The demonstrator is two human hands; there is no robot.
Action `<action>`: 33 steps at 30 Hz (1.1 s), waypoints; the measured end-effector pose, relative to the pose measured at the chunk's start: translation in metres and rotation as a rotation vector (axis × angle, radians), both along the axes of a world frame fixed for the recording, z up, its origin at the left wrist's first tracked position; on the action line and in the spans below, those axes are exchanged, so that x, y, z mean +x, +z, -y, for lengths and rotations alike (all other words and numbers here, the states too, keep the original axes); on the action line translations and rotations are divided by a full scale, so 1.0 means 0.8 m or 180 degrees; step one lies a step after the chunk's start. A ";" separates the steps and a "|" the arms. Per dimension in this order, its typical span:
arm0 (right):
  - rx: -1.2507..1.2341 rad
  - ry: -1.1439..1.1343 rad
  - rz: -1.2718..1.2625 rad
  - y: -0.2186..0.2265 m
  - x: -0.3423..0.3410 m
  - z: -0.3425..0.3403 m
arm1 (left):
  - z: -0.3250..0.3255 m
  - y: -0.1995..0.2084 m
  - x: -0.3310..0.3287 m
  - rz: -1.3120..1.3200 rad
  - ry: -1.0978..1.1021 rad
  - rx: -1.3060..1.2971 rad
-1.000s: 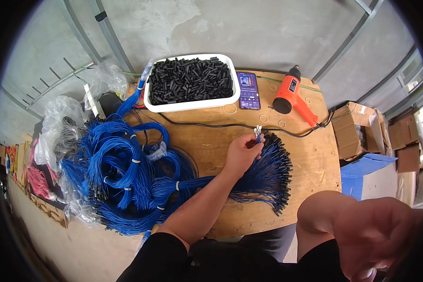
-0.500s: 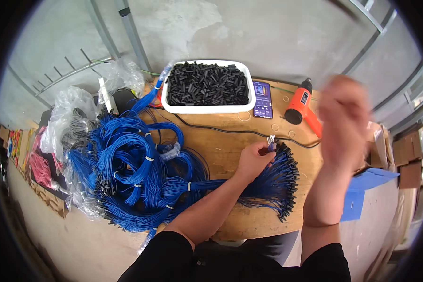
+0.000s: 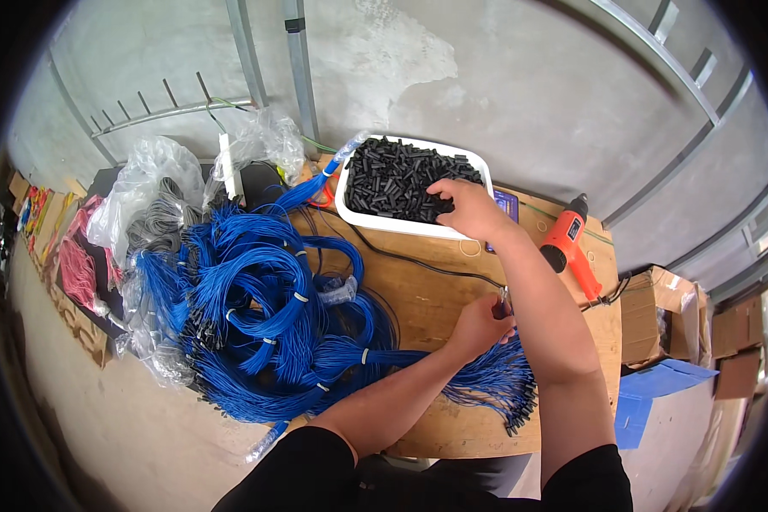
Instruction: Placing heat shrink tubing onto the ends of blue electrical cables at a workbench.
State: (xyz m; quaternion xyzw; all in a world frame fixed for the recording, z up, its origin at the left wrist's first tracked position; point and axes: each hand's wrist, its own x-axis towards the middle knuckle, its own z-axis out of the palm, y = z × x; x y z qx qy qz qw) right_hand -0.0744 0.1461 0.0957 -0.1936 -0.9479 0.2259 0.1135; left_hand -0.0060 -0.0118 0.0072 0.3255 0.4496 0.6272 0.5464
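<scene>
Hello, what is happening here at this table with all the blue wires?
A person works at a wooden table with bare hands. The right hand reaches into a white tray full of small black tube pieces. The left hand pinches the end of one wire from a fanned blue wire bundle. More blue wire coils lie to the left, and an orange heat gun rests on the right.

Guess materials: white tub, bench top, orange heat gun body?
White tub: looks like moulded plastic, smooth, slightly glossy, with rounded corners and a rolled rim. Bench top: wood sheet, probably plywood, matte tan with visible grain and scuffs. Orange heat gun: seemingly hard plastic shell, even satin colour; nozzle end too small to judge.
</scene>
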 end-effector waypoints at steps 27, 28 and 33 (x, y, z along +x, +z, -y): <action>-0.4595 -0.1397 -0.2064 -0.001 -0.009 -0.049 | -0.001 0.003 -0.005 0.0061 0.0055 -0.0197; -0.4597 -0.1394 -0.2069 -0.003 -0.010 -0.051 | 0.000 0.006 -0.004 0.0042 0.0071 -0.0224; -0.5731 -0.1564 -0.2285 -0.004 -0.008 -0.049 | -0.001 -0.006 -0.002 0.0114 0.0093 -0.0171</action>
